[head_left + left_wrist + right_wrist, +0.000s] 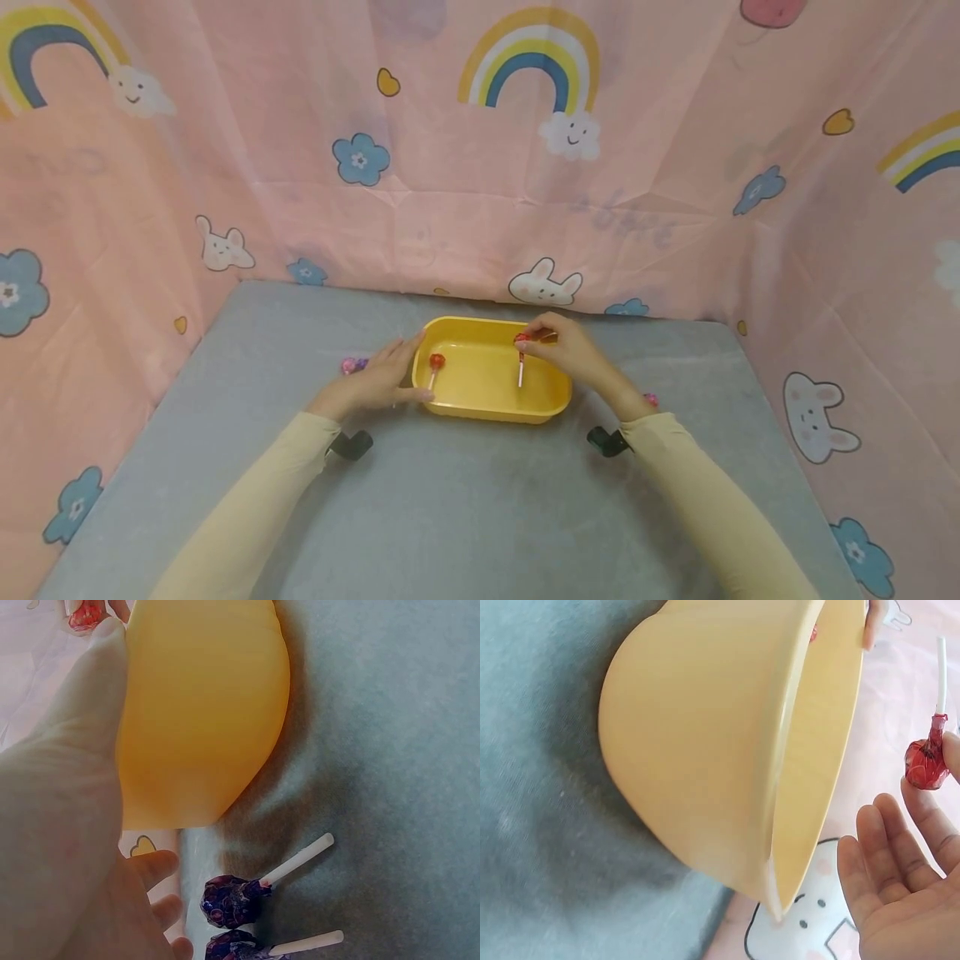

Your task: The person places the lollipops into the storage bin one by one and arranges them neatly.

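A yellow basin (487,410) stands on the grey table. My left hand (378,379) rests against its left end, thumb at the near rim and straight fingers towards the far rim; in the left wrist view several fingers are apart from the wall. Over the basin's right part, my right hand (573,350) pinches a red-wrapped lollipop (926,763) by its head between thumb and forefinger. The white stick points down in the head view. The other right fingers are loosely bent. Another red lollipop (437,362) leans inside the basin's left end.
Two dark purple lollipops (234,901) lie left of the basin, close to my left hand. Beside them is a pink one (348,365). Something pink (651,400) shows partly behind my right wrist. A pink patterned cloth (450,225) hangs behind the table.
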The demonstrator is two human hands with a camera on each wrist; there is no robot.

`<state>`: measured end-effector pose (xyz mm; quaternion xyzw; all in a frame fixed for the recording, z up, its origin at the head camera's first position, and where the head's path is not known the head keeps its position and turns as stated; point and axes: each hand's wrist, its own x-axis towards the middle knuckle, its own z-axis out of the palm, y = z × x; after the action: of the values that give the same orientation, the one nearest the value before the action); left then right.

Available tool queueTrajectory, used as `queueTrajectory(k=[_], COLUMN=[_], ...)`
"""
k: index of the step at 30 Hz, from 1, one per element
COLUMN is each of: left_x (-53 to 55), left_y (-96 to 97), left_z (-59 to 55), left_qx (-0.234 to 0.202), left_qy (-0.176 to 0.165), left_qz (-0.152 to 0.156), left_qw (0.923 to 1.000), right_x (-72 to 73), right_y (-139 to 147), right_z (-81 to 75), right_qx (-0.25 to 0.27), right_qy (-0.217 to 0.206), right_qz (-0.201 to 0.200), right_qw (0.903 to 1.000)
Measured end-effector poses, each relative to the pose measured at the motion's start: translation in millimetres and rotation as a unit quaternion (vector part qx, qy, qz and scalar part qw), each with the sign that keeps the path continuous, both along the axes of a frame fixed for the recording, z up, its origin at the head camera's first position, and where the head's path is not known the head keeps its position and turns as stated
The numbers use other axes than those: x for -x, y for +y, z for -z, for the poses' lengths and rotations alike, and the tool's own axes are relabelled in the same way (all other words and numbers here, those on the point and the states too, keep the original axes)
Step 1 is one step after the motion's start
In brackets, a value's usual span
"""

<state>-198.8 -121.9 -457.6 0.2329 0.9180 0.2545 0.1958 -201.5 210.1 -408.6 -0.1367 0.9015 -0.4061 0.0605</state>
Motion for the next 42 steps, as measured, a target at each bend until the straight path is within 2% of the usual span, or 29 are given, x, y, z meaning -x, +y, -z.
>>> queueTrajectory(k=[17,34,42], left_x=[0.1,-3.6,-3.3], left_y=[1.1,1.1,2.1], left_z=[-2.7,-2.6,-3.6], left_qx=[0.007,0.009,0.01], left_qy=[-0.001,-0.01,-0.006], left_qz=[0.002,-0.009,-0.011], left_qw=[1.0,0.9999,0.9999], right_x=[5.9,8.0,10.4], right_y=[-23,-48,-57], right_z=[4.6,10.6,13.6], right_qx=[0.006,0.017,0.022], right_qy=[0.007,-0.021,-0.01], right_qz=[-0.013,-0.011,-0.017], right_qw=[0.9999,0.9996,0.9996])
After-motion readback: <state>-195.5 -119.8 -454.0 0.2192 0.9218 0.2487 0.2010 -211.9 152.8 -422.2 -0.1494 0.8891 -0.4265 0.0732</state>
